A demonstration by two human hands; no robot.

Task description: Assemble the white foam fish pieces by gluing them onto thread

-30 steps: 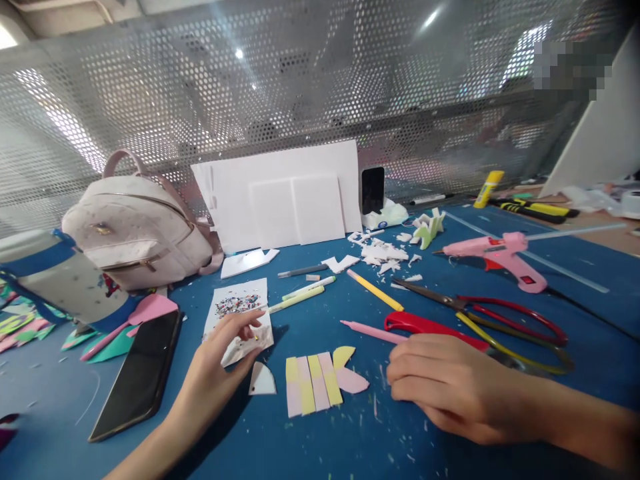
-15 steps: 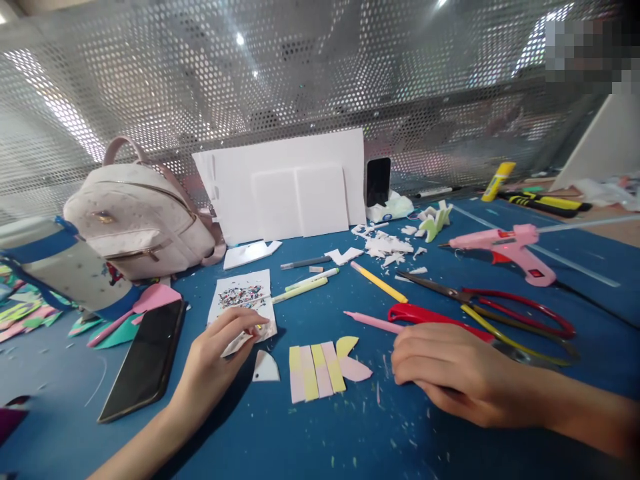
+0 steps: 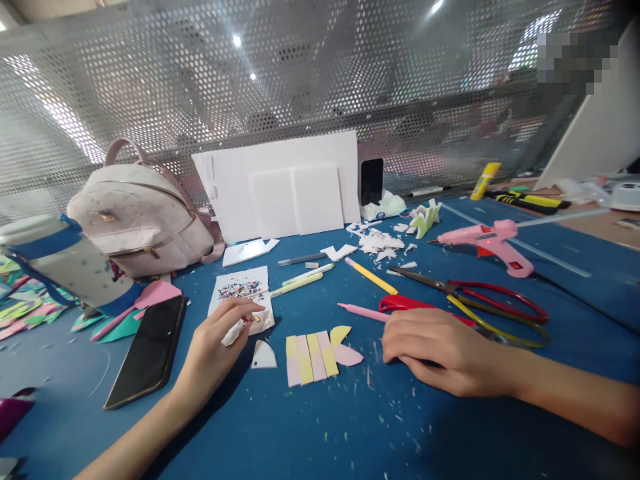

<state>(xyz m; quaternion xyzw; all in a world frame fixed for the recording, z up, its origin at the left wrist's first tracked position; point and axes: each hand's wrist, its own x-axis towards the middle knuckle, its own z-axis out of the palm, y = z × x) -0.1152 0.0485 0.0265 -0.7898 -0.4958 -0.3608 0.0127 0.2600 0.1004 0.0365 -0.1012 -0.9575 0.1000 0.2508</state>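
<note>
My left hand [image 3: 215, 343] pinches the near edge of a white card [image 3: 243, 297] strewn with tiny coloured sequins, thumb and fingers closed on its curled corner. My right hand [image 3: 440, 350] rests knuckles-up on the blue table [image 3: 320, 427], fingers curled under; what they cover is hidden. Between the hands lies a fish shape of pink and yellow strips [image 3: 316, 355] with a small white cut-out [image 3: 263, 356] beside it. A pink pencil [image 3: 361, 311] and red-handled scissors [image 3: 480, 300] lie just beyond my right hand.
A black phone [image 3: 150, 350] lies left of my left hand. Behind it are a pale backpack [image 3: 137, 223] and a bottle [image 3: 65, 263]. White foam boards [image 3: 280, 190] lean on the mesh wall. A pink glue gun [image 3: 487, 243], a yellow pencil [image 3: 371, 277], pens and foam scraps [image 3: 380, 241] lie farther back.
My left hand's fingers have closed more on the card's near corner, curling it up. My right hand has stayed put. The view has shifted slightly.
</note>
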